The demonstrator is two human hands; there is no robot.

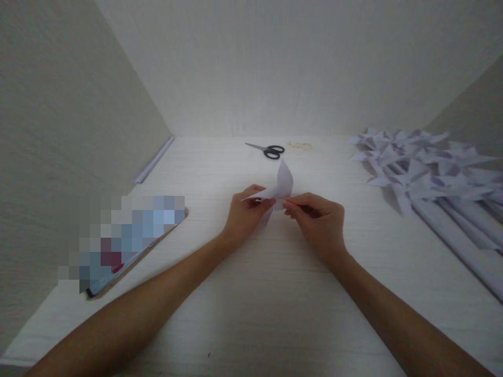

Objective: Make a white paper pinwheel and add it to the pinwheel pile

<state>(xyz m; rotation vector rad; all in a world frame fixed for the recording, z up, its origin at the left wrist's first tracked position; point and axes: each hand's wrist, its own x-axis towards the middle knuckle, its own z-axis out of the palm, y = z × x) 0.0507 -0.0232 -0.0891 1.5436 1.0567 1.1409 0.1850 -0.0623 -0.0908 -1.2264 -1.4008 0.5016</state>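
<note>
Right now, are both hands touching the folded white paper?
Touching. The head view shows the left hand and right hand each pinching the folded white paper between fingertips above the table.

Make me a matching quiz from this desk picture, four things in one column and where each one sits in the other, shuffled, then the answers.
Things:
1. scissors
2. folded paper piece
3. pile of paper pinwheels
4. rolled paper tube

Places:
A. along the left wall, at the desk's edge
B. pinched between the left hand and the right hand
C. far side of the desk, near the back wall
D. heaped on the right side of the desk

Pairs: 1-C, 2-B, 3-D, 4-A
</note>
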